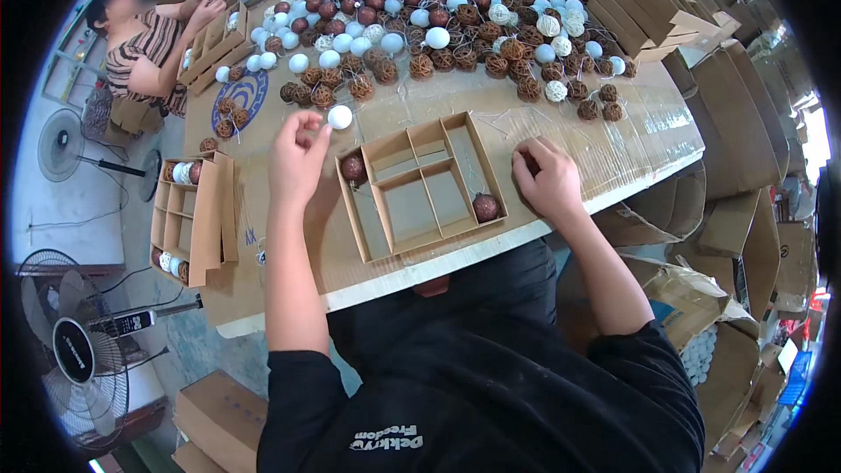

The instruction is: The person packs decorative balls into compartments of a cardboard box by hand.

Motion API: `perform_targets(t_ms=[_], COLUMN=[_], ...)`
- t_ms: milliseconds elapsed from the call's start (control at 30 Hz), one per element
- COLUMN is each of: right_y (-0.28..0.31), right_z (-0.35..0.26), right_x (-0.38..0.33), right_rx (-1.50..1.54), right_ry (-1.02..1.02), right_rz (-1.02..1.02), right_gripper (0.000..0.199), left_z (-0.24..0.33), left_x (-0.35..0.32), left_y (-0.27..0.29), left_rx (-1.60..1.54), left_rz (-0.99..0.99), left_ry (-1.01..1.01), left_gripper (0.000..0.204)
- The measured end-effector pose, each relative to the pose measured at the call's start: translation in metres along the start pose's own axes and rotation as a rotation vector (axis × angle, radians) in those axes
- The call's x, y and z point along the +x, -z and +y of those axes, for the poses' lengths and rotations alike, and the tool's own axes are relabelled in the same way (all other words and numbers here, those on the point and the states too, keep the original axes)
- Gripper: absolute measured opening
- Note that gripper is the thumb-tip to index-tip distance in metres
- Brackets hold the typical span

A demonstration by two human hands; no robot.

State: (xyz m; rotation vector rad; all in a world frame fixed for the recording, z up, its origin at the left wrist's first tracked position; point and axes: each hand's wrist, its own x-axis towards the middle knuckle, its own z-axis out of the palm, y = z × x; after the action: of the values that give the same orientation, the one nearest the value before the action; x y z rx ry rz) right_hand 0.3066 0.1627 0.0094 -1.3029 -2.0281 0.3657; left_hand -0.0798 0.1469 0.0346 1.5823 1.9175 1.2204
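My left hand point(300, 158) is above the table at the upper left of a divided cardboard box, its fingers curled and thumb forward. At the thumb tip is a white ball point(340, 117), which looks pinched there, though the grip is partly hidden. The open cardboard box point(407, 248) lies in front of me with one glittery dark red ball point(353, 168) in its upper left part. Another dark red ball point(486, 207) sits in the lower right corner, with a cord above it. Just right of the box, my right hand point(549, 180) rests loosely closed, seemingly holding nothing.
A large heap of dark red, white and brown wicker balls point(420, 66) covers the far side. Partly filled boxes point(206, 228) stand at left. A co-worker point(144, 57) sits at far left, near fans point(74, 350). Stacked cartons point(736, 114) crowd the right.
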Motion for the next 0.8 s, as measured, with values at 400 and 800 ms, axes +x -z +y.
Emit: perform_targets(t_ms=[400, 800], right_y=[-0.002, -0.003], right_z=[0.003, 0.0], right_x=[0.0, 0.006], right_rx=[-0.072, -0.132], right_ry=[0.041, 0.078], right_rz=[-0.002, -0.05], right_gripper=[0.012, 0.012], left_z=[0.012, -0.012], left_x=[0.124, 0.201], left_y=[0.016, 0.012], left_rx=[0.432, 0.662], left_rz=[-0.144, -0.139], left_ry=[-0.059, -0.149], left_gripper=[0.027, 0.027])
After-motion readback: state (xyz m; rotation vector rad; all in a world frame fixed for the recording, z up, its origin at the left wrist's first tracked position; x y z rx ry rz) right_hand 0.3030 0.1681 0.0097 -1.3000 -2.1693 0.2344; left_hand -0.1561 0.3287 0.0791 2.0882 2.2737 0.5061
